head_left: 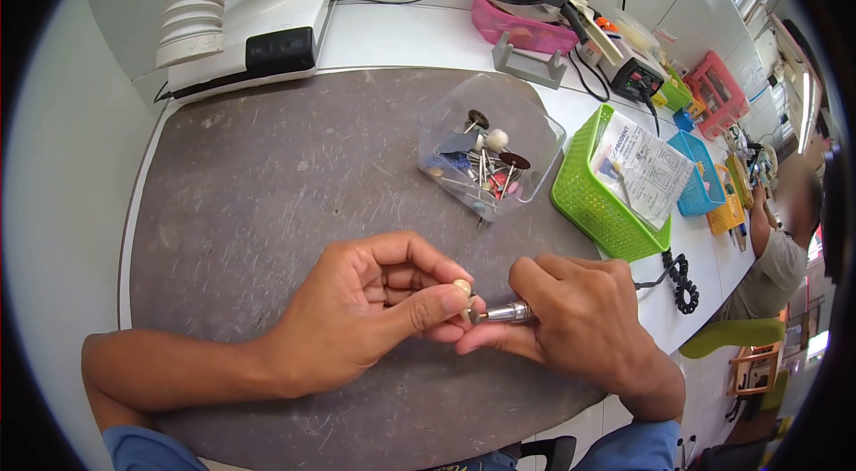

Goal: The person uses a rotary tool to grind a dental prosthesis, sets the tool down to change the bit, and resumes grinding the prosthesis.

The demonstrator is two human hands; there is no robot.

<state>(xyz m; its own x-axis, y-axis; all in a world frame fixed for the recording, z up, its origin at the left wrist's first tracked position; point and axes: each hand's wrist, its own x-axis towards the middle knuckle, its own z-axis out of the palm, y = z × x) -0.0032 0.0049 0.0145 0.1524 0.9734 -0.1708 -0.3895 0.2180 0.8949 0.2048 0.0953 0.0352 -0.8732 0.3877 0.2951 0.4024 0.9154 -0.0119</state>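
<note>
Between the thumb and fingers of my left hand (374, 315) is a small cream, tooth-like piece (462, 286), partly covered by the fingertips. My right hand (575, 319) grips a metal rotary handpiece (510, 312), its nose pointing left. A small tip (474, 317) on the handpiece sits right at the left fingertips, close below the cream piece. Both hands meet over the worn grey-brown mat (267, 177). Beyond them stands a clear plastic box (432, 146) holding several rotary bits, discs and a white polishing buff (497, 140).
A green basket (615, 226) with a printed paper packet (642, 168) stands to the right, near a coiled black cord (685, 284). At the back left is a white unit (232, 52) with a ribbed hose (201, 3). A grey stand (528, 65) and a pink tub (517, 30) line the back. Another person (776, 266) sits far right.
</note>
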